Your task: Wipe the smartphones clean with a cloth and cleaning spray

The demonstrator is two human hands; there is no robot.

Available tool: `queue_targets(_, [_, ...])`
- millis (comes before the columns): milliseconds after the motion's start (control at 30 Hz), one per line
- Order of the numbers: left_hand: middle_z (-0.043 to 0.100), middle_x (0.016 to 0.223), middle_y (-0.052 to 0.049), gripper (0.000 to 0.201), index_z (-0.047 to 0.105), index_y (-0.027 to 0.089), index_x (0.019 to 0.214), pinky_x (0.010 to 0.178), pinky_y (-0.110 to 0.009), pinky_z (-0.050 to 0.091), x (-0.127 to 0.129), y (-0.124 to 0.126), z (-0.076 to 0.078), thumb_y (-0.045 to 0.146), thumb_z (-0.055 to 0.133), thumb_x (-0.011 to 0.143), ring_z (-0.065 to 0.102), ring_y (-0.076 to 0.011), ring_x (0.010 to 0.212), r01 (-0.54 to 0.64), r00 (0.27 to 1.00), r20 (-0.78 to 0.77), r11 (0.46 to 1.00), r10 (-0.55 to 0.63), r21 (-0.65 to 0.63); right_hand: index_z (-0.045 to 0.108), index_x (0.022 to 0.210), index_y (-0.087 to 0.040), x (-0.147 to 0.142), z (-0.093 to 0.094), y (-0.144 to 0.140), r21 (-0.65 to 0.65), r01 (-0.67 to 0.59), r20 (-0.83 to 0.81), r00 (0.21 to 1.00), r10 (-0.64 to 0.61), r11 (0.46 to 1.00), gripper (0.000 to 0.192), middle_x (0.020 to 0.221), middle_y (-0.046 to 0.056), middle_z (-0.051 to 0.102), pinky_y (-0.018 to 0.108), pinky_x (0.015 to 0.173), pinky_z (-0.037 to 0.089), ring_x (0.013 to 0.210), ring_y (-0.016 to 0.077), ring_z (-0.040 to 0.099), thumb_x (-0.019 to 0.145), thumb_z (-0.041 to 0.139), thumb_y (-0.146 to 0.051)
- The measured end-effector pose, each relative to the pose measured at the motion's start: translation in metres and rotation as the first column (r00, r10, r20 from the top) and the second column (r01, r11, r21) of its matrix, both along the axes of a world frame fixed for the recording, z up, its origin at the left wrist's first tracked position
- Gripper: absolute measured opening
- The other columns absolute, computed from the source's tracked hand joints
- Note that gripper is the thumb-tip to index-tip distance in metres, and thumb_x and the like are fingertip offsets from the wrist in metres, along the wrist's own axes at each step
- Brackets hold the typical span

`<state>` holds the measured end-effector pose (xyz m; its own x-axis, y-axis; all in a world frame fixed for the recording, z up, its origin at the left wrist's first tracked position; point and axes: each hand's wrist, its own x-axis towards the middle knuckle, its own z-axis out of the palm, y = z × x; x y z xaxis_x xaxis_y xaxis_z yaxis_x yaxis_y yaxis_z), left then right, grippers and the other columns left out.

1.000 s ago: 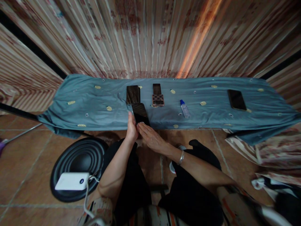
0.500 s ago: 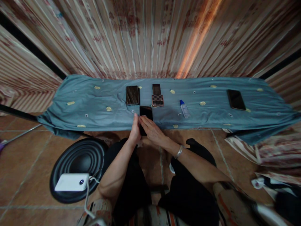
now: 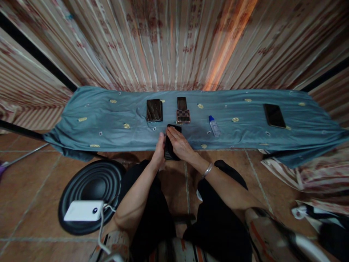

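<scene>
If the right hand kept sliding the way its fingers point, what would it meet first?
Probably the checkered phone, just beyond the right hand and the black phone under it; depth is unclear.

I count four phones in all: one dark phone (image 3: 169, 149) at the centre of the frame, a second (image 3: 154, 110) just above and left of it, a checker-backed one (image 3: 182, 110) above centre, and a fourth (image 3: 274, 115) far right. There is one small bottle (image 3: 214, 126) right of centre, one white power bank (image 3: 83, 210) at lower left, and one round black speaker (image 3: 89, 189) under it.
</scene>
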<state>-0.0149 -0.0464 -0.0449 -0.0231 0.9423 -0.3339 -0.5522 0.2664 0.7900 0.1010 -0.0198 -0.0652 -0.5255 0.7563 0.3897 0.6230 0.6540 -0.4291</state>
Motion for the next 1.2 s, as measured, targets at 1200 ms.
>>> queue_targets(1200, [0.070, 0.124, -0.011, 0.058, 0.071, 0.015, 0.112, 0.117, -0.039, 0.034, -0.007, 0.007, 0.008, 0.055, 0.031, 0.098, 0.046, -0.0260, 0.139, -0.117, 0.991, -0.059, 0.993, 0.116, -0.001, 0.039, 0.148, -0.005, 0.001, -0.008, -0.031, 0.015, -0.090, 0.004, 0.996, 0.090, 0.996, 0.061, 0.151, 0.021, 0.044, 0.053, 0.118, 0.035, 0.148, 0.0273, 0.029, 0.087, 0.036, -0.002])
